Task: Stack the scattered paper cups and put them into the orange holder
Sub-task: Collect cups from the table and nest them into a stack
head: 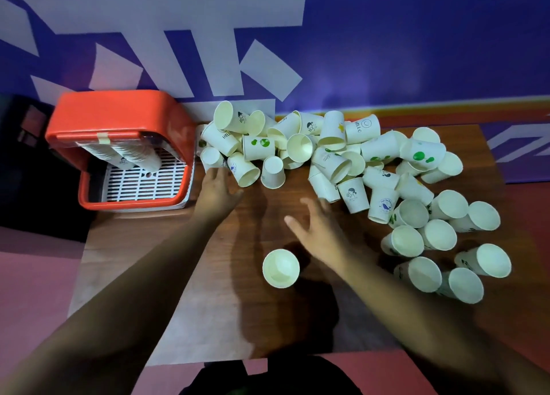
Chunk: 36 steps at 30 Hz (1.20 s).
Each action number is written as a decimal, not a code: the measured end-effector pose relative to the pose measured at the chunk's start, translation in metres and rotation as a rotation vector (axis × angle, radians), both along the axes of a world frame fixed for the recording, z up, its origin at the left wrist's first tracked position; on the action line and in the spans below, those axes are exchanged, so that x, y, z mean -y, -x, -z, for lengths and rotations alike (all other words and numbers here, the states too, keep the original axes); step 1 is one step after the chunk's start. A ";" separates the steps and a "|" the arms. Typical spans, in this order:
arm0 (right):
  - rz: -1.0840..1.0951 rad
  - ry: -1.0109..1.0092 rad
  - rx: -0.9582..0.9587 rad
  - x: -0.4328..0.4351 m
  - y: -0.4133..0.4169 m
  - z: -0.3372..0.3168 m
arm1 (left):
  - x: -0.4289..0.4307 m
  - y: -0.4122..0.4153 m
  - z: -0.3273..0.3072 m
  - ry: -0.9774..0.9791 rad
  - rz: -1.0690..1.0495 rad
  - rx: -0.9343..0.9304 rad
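- Cups (pixel 300 147) lay in a heap across the far and right side of the table (pixel 238 320), beyond both hands, most tipped over with mouths pointing every way.
- Left hand (pixel 218 192) was stretched out with straight fingers and held nothing. Its tips were at the heap's left end, just beside the holder (pixel 119 112); I could not tell whether they touched a cup.
- Right hand (pixel 318 225) hovered empty with fingers spread wide, just short of the heap's middle.
- One lone cup (pixel 280 268) stood upright, mouth up, nearer me than either hand, between the forearms and closer to the right one.
- I judged the left hand better placed for cups by the holder, and the right for the middle and the lone cup.
- Holder sat at the far left, its open side toward me, with nested stacks (pixel 134 155) leaning inside over a white grid (pixel 143 183); there looked to be room beside them.
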State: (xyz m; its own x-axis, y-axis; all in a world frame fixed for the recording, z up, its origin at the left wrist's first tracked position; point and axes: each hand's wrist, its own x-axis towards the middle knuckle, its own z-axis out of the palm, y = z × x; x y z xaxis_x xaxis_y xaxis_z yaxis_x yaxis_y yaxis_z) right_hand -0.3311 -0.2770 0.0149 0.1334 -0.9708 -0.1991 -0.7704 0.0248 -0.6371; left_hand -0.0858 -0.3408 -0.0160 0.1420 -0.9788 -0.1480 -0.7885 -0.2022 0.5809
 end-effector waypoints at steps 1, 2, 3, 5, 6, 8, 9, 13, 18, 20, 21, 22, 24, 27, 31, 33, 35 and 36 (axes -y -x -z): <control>0.007 0.010 -0.005 0.017 -0.002 -0.001 | 0.011 -0.001 0.002 0.000 0.033 0.025; 0.010 0.016 -0.011 0.033 -0.006 -0.001 | 0.020 -0.003 0.005 -0.012 0.074 0.050; 0.008 0.025 -0.019 0.048 -0.011 0.000 | 0.028 -0.005 0.008 -0.032 0.118 0.080; -0.002 0.040 -0.037 0.075 -0.022 0.007 | 0.040 -0.008 0.013 -0.046 0.196 0.146; -0.006 0.037 -0.046 0.086 -0.029 0.011 | 0.045 -0.010 0.017 -0.031 0.232 0.164; -0.011 -0.003 -0.083 0.106 -0.041 0.020 | 0.054 -0.012 0.024 0.003 0.319 0.190; -0.017 -0.028 -0.105 0.112 -0.046 0.023 | 0.057 -0.013 0.027 0.006 0.368 0.206; -0.045 -0.095 -0.186 0.129 -0.062 0.040 | 0.071 -0.017 0.038 -0.045 0.483 0.284; -0.129 0.023 -0.238 0.126 -0.069 0.062 | 0.073 -0.020 0.046 -0.093 0.535 0.299; -0.173 0.064 -0.283 0.123 -0.068 0.067 | 0.072 -0.022 0.048 -0.114 0.537 0.347; -0.186 0.089 -0.303 0.121 -0.068 0.069 | 0.072 -0.022 0.049 -0.127 0.546 0.364; -0.192 0.113 -0.314 0.120 -0.067 0.070 | 0.070 -0.024 0.051 -0.146 0.559 0.374; -0.202 0.148 -0.316 0.117 -0.067 0.072 | 0.065 -0.028 0.054 -0.184 0.571 0.358; -0.219 0.170 -0.301 0.109 -0.067 0.070 | 0.053 -0.032 0.059 -0.106 0.569 0.342; -0.186 0.140 -0.226 0.096 -0.065 0.058 | 0.034 -0.036 0.058 -0.060 0.570 0.422; -0.135 0.140 -0.124 0.088 -0.058 0.050 | 0.022 -0.040 0.058 -0.099 0.494 0.302; -0.036 0.135 0.010 0.082 -0.049 0.037 | 0.012 -0.041 0.050 -0.146 0.328 0.049; 0.032 0.108 0.087 0.079 -0.043 0.032 | 0.006 -0.040 0.045 -0.169 0.236 -0.068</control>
State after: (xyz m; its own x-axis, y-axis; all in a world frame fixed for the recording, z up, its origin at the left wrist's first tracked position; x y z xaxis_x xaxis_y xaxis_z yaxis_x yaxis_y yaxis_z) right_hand -0.2883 -0.3560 -0.0174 0.1142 -0.9901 -0.0821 -0.7120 -0.0239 -0.7018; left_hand -0.0455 -0.3473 -0.0605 -0.1029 -0.9442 -0.3128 -0.7856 -0.1157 0.6078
